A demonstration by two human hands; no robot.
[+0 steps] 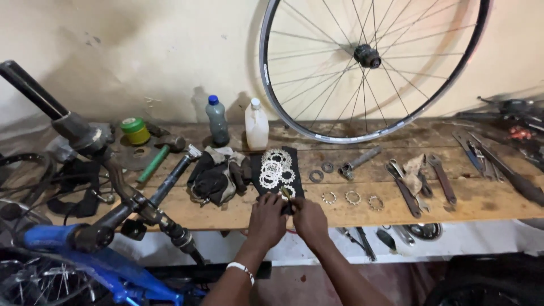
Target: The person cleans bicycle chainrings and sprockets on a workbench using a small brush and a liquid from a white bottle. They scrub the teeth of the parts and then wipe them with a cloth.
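Both hands, left [266, 218] and right [309, 218], pinched one sprocket [287, 194]; beyond that grip sprockets [276, 167] lay sorted on cloth [297, 156], three [352, 198] loose rightward.

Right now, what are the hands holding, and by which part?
Both hands, left hand and right hand, pinch a small part at the dark cloth's near edge; exact grip cannot be told.

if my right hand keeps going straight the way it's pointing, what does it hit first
Most likely the sprockets piled on the black cloth just beyond the right hand; depth is hard to judge from this view.
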